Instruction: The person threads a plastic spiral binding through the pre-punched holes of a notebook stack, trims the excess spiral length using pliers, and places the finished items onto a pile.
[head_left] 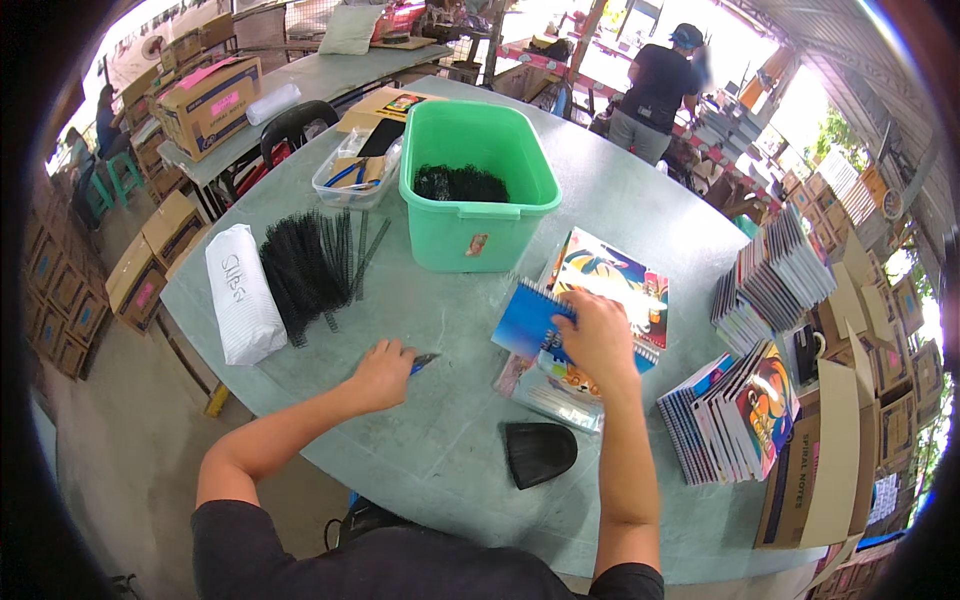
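My left hand (pixel 381 376) is closed around pliers (pixel 425 361); their dark jaws and a bit of blue handle show past my fingers, just above the table. In my right hand (pixel 598 338) is a blue-covered spiral notebook (pixel 526 318), gripped by its edge and tilted, its wire binding along the upper edge. Below and behind it lie more notebooks with colourful covers (pixel 612 278), partly hidden by my hand. A black curved piece (pixel 541 453) rests on the table near my right forearm. Several black spiral coils (pixel 312 262) lie in a bundle at the left.
A green tub (pixel 480 235) with black coils inside stands at the far middle. Beside it is a clear plastic box (pixel 350 195) with tools. A white wrapped package (pixel 243 300) lies left. Notebook stacks (pixel 715 425) and an open carton (pixel 820 460) stand right. A person (pixel 655 95) stands beyond the table.
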